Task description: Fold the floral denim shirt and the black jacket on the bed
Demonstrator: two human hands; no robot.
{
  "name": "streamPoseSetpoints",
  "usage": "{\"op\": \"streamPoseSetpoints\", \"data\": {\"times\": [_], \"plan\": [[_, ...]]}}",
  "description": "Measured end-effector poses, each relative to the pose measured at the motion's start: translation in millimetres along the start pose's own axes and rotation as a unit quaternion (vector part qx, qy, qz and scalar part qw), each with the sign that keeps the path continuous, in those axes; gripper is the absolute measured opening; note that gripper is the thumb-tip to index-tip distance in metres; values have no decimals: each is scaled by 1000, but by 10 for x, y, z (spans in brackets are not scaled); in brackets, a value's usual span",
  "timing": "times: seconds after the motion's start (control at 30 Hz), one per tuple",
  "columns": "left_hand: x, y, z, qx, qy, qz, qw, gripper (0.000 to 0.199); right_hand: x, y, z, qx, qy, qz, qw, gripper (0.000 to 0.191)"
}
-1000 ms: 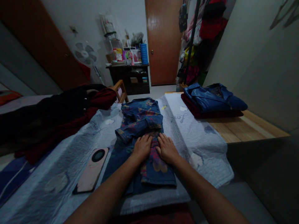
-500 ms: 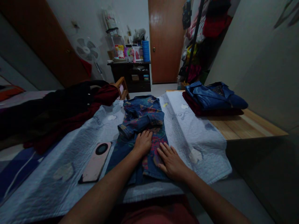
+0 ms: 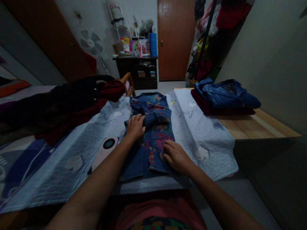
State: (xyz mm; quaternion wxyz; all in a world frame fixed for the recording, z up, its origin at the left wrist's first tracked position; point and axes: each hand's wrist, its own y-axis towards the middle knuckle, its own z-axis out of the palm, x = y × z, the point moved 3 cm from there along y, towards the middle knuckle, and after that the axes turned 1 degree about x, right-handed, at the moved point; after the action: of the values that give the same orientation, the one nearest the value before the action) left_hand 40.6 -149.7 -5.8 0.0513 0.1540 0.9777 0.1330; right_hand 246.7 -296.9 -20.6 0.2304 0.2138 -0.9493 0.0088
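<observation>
A blue denim jacket with a colourful pattern lies on a pale quilted cloth, its sleeves folded across the body. My left hand rests on the folded sleeve at the jacket's left side, fingers stretched forward and a little bent. My right hand lies on the lower right part of the jacket by its hem, fingers loosely extended. Neither hand grips the fabric. Left of the jacket lies a pink phone with a round black camera ring, partly covered by my left forearm.
Folded clothes, a shiny blue jacket over a dark red garment, sit at the right on the wooden tabletop. Dark garments are heaped at the left. Behind stand a wooden chair, a dark cabinet and a fan.
My left hand has moved left and forward, from the middle of the jacket onto the folded sleeve. My right hand stays near the lower right. The view has shifted slightly.
</observation>
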Motion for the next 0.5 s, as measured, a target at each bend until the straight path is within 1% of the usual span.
{"op": "streamPoseSetpoints", "data": {"times": [0.07,0.13,0.17,0.23,0.33,0.4,0.43,0.5], "plan": [[175,36,78,60,2,-31,998,66,54,73,81,-5,3,-8,1000,49],[307,66,156,115,-5,-39,993,72,111,105,207,27,3,-26,999,57],[357,83,178,130,-9,-37,991,70,132,108,268,46,0,-36,998,59],[436,129,179,145,-17,-39,989,55,153,98,358,78,-8,-51,996,63],[517,221,72,126,-51,-65,989,36,144,81,400,102,-16,-57,993,66],[541,281,-44,95,-126,-84,984,31,135,76,391,110,-15,-55,992,66],[543,303,-105,77,-185,-92,975,29,133,75,382,112,-11,-52,992,66],[533,318,-220,37,-314,-109,942,28,132,75,353,112,5,-46,993,67]]}}
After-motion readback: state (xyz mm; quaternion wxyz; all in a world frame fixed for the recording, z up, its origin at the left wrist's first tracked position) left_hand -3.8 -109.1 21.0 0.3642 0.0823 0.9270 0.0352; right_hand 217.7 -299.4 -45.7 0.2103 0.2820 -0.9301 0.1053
